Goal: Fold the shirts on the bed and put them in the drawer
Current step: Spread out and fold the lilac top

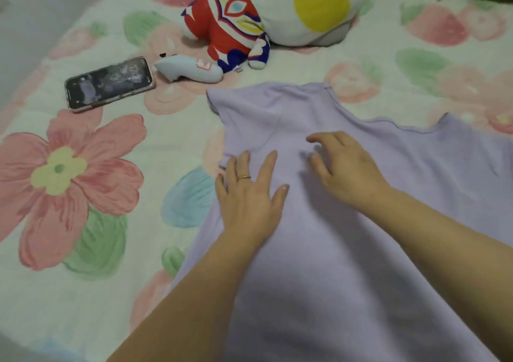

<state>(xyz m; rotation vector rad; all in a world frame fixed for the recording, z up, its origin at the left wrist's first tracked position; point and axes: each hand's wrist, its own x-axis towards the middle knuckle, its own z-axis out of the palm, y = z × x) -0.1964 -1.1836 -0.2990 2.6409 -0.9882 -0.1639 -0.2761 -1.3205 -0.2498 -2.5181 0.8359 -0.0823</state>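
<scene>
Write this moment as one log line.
stage: lilac shirt spread on floral bedsheet | left hand: flat on shirt | right hand: touching shirt | nearby: smartphone, plush toy

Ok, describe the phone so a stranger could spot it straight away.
On the flowered bedsheet, look left of the lilac shirt, past the big pink flower. The phone lies face up there, beside a pale blue toy. It is the only dark, flat, glossy slab, edged by a pale case.
</scene>
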